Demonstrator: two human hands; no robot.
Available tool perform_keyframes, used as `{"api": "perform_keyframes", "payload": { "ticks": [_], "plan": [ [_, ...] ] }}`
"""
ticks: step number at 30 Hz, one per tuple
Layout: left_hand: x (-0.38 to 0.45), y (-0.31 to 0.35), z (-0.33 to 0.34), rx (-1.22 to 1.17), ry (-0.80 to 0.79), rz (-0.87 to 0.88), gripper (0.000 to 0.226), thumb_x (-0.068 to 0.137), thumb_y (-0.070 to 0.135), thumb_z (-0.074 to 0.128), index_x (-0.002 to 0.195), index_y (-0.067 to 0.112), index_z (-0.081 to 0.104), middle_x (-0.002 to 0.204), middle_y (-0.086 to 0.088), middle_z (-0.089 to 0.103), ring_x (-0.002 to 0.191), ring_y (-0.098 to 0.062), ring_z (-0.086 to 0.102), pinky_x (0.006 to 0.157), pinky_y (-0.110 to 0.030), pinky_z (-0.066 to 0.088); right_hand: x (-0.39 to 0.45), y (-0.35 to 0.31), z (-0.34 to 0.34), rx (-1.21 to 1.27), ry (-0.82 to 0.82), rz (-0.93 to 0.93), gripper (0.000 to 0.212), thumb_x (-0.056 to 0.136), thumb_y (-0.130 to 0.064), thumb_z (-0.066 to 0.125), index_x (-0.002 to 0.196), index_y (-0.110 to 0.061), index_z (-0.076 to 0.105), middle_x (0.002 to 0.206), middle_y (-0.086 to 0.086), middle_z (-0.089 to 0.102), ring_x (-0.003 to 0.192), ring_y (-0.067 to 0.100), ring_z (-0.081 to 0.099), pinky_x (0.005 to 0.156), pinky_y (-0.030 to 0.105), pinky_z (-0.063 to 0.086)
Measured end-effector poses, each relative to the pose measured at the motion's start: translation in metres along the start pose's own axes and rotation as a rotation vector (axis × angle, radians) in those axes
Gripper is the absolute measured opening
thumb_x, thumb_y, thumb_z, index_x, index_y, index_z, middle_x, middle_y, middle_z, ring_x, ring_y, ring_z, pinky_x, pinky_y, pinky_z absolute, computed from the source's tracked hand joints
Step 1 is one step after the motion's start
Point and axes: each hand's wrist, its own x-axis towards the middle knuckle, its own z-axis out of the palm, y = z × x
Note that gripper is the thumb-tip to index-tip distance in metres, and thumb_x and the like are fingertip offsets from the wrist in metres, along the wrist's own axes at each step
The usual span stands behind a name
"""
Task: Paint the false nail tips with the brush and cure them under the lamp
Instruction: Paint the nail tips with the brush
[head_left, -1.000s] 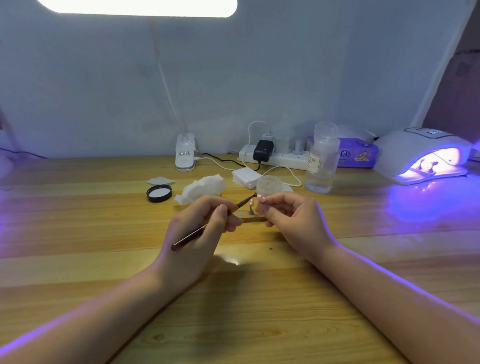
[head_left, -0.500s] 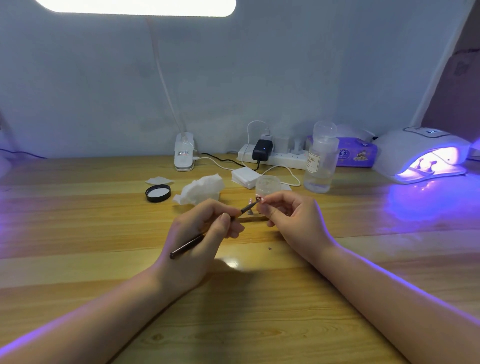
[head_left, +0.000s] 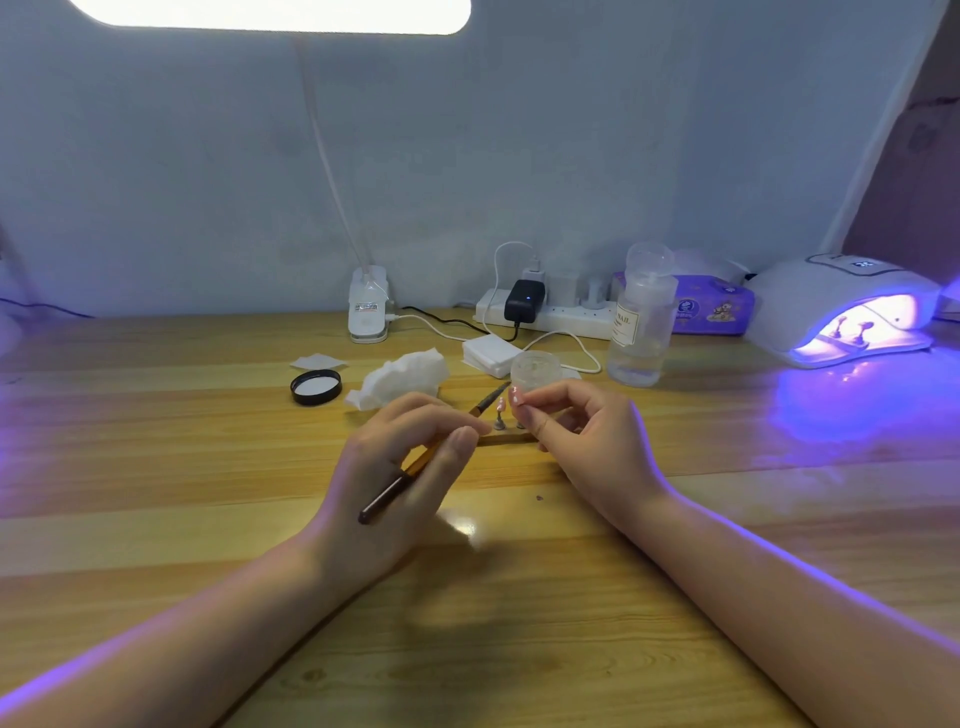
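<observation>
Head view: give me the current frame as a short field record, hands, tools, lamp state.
left hand: holds the brush, tip raised toward the nail tip
right hand: pinches a pink nail tip
stand: on the table, carries another nail tip
gel jar: open, behind the hands
jar lid: off, lying to the left
cure lamp: lit purple, far right, stands inside
bottle: upright beside the power strip
</observation>
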Motion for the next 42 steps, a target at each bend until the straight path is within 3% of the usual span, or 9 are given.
{"api": "perform_keyframes", "payload": {
  "ticks": [8, 13, 16, 20, 25, 29, 34, 38, 42],
  "plan": [
    [-0.005, -0.001, 0.0, -0.028, 0.003, -0.034, 0.025, 0.094, 0.021, 0.057, 0.116, 0.012, 0.066, 0.1, 0.0, 0.07, 0.095, -0.019, 0.068, 0.08, -0.038, 0.056, 0.0, 0.0, 0.0, -0.029, 0.002, 0.0, 0.013, 0.079, -0.045, 0.073, 0.082, -0.033, 0.073, 0.068, -0.002, 0.07, 0.056, 0.012, 0.05, 0.059, 0.034, 0.049],
    [-0.002, 0.001, 0.0, -0.013, -0.024, -0.03, 0.027, 0.091, 0.024, 0.055, 0.107, 0.008, 0.07, 0.093, 0.0, 0.07, 0.087, -0.018, 0.066, 0.076, -0.033, 0.053, 0.0, -0.002, 0.0, -0.062, 0.016, 0.003, 0.007, 0.079, -0.043, 0.073, 0.079, -0.037, 0.072, 0.07, 0.01, 0.069, 0.057, 0.025, 0.05, 0.061, 0.043, 0.05],
    [-0.005, 0.002, -0.001, -0.053, -0.008, -0.091, 0.023, 0.087, 0.027, 0.054, 0.099, 0.017, 0.071, 0.087, 0.009, 0.07, 0.085, -0.017, 0.066, 0.075, -0.034, 0.053, 0.0, -0.004, 0.0, -0.079, 0.016, -0.011, 0.008, 0.08, -0.042, 0.071, 0.078, -0.034, 0.071, 0.07, 0.005, 0.07, 0.061, 0.033, 0.053, 0.063, 0.046, 0.051],
    [-0.006, 0.002, 0.0, -0.062, 0.042, -0.111, 0.021, 0.087, 0.029, 0.052, 0.099, 0.023, 0.068, 0.087, 0.013, 0.069, 0.086, -0.016, 0.066, 0.076, -0.033, 0.051, -0.001, -0.004, -0.001, -0.082, 0.012, -0.004, 0.01, 0.08, -0.044, 0.071, 0.078, -0.035, 0.072, 0.071, 0.004, 0.071, 0.059, 0.031, 0.052, 0.062, 0.042, 0.05],
    [-0.004, 0.003, 0.001, -0.053, 0.014, -0.123, 0.022, 0.092, 0.019, 0.059, 0.111, 0.012, 0.069, 0.097, 0.001, 0.071, 0.095, -0.021, 0.068, 0.081, -0.041, 0.055, -0.001, -0.003, -0.001, -0.072, 0.008, 0.004, 0.01, 0.08, -0.042, 0.073, 0.078, -0.032, 0.072, 0.067, -0.008, 0.07, 0.053, 0.007, 0.047, 0.054, 0.029, 0.045],
    [-0.001, 0.006, -0.001, -0.015, -0.026, -0.066, 0.02, 0.09, 0.015, 0.06, 0.102, 0.005, 0.072, 0.091, -0.004, 0.07, 0.085, -0.019, 0.065, 0.075, -0.032, 0.051, -0.001, -0.003, -0.002, -0.094, -0.001, 0.005, 0.007, 0.082, -0.029, 0.074, 0.079, -0.035, 0.071, 0.068, -0.018, 0.069, 0.055, 0.009, 0.049, 0.057, 0.032, 0.048],
    [-0.002, 0.011, -0.002, -0.011, 0.01, -0.095, 0.027, 0.085, 0.028, 0.052, 0.096, 0.013, 0.071, 0.087, 0.003, 0.072, 0.084, -0.016, 0.068, 0.075, -0.039, 0.054, -0.001, -0.004, -0.002, -0.111, -0.005, -0.015, 0.005, 0.082, -0.033, 0.072, 0.08, -0.037, 0.07, 0.072, -0.013, 0.07, 0.061, 0.024, 0.055, 0.06, 0.037, 0.051],
    [0.0, 0.011, -0.001, 0.059, 0.018, -0.083, 0.032, 0.088, 0.032, 0.052, 0.107, 0.013, 0.07, 0.093, 0.003, 0.071, 0.088, -0.012, 0.066, 0.075, -0.032, 0.052, -0.001, -0.003, -0.002, -0.105, -0.007, -0.022, 0.005, 0.081, -0.033, 0.073, 0.085, -0.029, 0.073, 0.072, -0.017, 0.07, 0.053, 0.001, 0.049, 0.052, 0.016, 0.041],
    [0.001, 0.011, -0.001, 0.046, -0.028, -0.072, 0.034, 0.089, 0.031, 0.053, 0.11, 0.011, 0.071, 0.095, 0.001, 0.071, 0.089, -0.015, 0.065, 0.075, -0.036, 0.051, -0.001, -0.002, -0.002, -0.11, -0.007, -0.024, 0.004, 0.083, -0.025, 0.073, 0.083, -0.029, 0.073, 0.067, -0.023, 0.067, 0.052, -0.002, 0.048, 0.051, 0.009, 0.037]
  ]
}}
